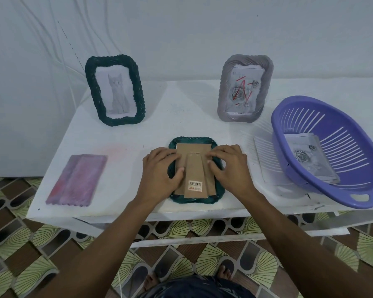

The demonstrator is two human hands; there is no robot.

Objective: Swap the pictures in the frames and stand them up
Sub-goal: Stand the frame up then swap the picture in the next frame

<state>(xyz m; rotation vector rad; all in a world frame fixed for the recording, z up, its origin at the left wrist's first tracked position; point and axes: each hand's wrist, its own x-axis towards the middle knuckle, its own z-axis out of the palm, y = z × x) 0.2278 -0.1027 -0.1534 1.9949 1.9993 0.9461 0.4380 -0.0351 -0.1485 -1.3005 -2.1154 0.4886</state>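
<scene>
A dark green frame (218,195) lies face down near the table's front edge, its brown cardboard back (193,155) and stand flap (195,175) facing up. My left hand (159,171) presses on the back's left side, and my right hand (230,166) presses on its right side; fingers of both touch the cardboard. A second dark green frame (114,90) with a cat picture stands at the back left. At the back right stands a grey frame (244,88) holding a rose picture.
A purple slotted basket (332,151) at the right holds several rose prints (310,158). A pink-purple cloth (78,179) lies at the front left. The white table (181,112) ends just before my arms; patterned floor lies below.
</scene>
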